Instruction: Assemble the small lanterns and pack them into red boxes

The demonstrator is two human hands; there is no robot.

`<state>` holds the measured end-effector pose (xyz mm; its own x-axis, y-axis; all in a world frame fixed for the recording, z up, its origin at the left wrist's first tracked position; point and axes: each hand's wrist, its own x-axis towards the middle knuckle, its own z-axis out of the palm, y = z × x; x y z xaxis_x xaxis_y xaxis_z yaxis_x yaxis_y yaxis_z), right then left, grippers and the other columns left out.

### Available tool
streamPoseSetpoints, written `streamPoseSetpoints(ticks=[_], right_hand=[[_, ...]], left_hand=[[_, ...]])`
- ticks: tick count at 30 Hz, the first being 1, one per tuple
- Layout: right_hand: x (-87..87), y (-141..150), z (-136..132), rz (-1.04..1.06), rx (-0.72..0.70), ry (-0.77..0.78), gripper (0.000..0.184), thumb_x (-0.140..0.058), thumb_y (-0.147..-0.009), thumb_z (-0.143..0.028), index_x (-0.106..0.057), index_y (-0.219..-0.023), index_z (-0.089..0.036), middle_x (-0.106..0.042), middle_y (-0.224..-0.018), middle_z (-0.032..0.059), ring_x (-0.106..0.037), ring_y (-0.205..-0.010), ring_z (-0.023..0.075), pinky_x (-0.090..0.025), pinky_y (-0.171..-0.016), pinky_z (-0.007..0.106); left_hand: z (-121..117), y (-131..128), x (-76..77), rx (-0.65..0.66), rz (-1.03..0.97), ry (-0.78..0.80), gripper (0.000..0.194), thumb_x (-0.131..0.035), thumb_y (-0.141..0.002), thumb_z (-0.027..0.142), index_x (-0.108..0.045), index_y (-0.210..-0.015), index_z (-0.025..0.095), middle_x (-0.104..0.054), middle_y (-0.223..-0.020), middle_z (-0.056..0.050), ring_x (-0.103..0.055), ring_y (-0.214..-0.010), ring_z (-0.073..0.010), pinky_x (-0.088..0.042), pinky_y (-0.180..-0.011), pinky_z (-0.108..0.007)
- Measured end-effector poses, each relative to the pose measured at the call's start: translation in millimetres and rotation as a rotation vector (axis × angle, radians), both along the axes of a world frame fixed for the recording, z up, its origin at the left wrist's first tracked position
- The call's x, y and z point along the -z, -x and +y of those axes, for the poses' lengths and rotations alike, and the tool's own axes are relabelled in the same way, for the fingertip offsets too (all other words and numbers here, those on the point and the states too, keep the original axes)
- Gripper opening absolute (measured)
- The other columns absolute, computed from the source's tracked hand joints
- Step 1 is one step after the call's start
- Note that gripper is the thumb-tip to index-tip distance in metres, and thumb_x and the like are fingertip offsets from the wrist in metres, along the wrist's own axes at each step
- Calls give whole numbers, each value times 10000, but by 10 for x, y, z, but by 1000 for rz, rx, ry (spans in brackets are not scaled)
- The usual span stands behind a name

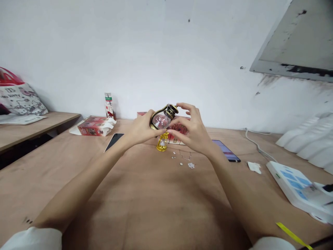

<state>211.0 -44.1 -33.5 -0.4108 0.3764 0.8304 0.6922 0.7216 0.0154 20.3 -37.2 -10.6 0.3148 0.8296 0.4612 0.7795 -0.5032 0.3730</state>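
Note:
A small dark bronze lantern with a clear globe [160, 121] is held tilted above the table, its top towards the upper right. My left hand [139, 129] is closed round its base end, with the thumb stretched along the underside. At the other end, my right hand [191, 130] grips the lantern, one fingertip on the cap and the thumb and other fingers close to the globe's lower side. Whether anything small sits between those fingertips is hidden. Just below both hands, a small gold lantern [161, 144] stands upright on the table.
Small loose parts, including a white piece [191, 165], lie right of the gold lantern. Phones [226, 151] flank the hands. A red tissue pack [95, 125] and bottle [109, 106] stand back left; a white power strip [291, 185] is at right.

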Motion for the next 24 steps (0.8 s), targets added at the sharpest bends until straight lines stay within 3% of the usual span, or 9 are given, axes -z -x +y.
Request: streamPoseSetpoints(ticks=[8, 15, 21, 24], right_hand=[[-17, -19, 5, 79, 21, -52, 148, -608, -798, -316, -586, -695, -212, -475, -1130, 75, -473, -1096, 261, -415, -890, 458], [-141, -169, 2, 292, 21, -92, 151, -572, -812, -303, -543, -692, -215, -537, -935, 42, -546, -939, 201, -444, -837, 396], [-96, -48, -31, 232, 29, -90, 132, -567, -805, -285, -543, -698, -211, -573, -880, 39, -564, -848, 191, -438, -764, 372], [-88, -20, -50, 172, 31, -65, 165, -542, -817, -296, -537, -678, -207, -577, -907, 44, -564, -850, 193, -429, -764, 378]], left_hand=[[54, 51, 10, 37, 75, -18, 508, -604, -674, 492, -517, -1042, 154, -627, -844, -73, -564, -720, -215, -374, -580, -279], [151, 167, -26, 300, 25, 84, 565, -609, -673, 473, -526, -1137, 160, -622, -1019, -75, -573, -863, -216, -430, -697, -290], [62, 48, 11, 160, -8, 64, 576, -561, -726, 530, -532, -1142, 133, -631, -994, -94, -582, -856, -231, -440, -710, -310], [83, 52, 16, 172, -10, 63, 583, -562, -728, 532, -530, -1154, 135, -631, -1022, -104, -585, -889, -241, -450, -746, -330]])
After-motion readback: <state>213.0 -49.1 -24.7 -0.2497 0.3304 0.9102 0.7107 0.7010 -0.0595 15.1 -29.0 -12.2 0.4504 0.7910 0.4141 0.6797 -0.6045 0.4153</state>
